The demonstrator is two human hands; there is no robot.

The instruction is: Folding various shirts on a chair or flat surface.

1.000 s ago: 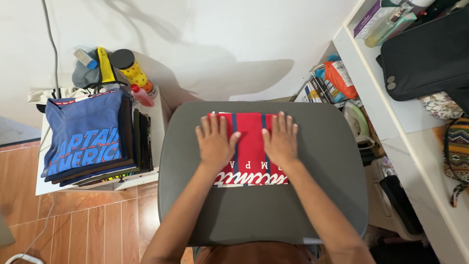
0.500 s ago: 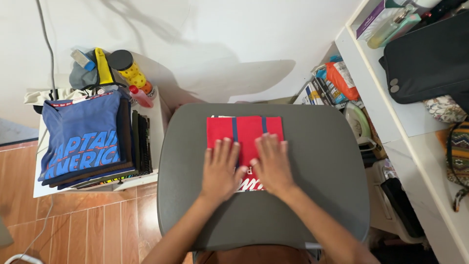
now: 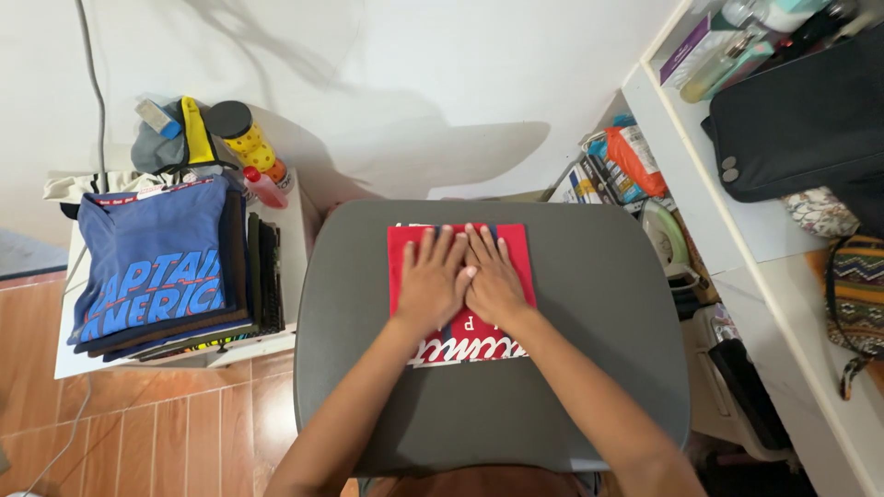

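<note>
left hand (image 3: pixel 431 281): open, flat on folded red T-shirt (image 3: pixel 460 293)
right hand (image 3: pixel 491 276): open, flat, touching left
shirt: directly beneath both hands, centred on grey worktop (image 3: pixel 589 368)

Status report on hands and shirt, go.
Left hand and right hand flat, side by side on folded red shirt. Shirt on grey table. Nothing in the way.

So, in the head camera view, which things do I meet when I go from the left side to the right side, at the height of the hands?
Stack of folded shirts → left hand → right hand, both flat on the folded red shirt lying on the grey seat → white shelf with a patterned bag.
</note>
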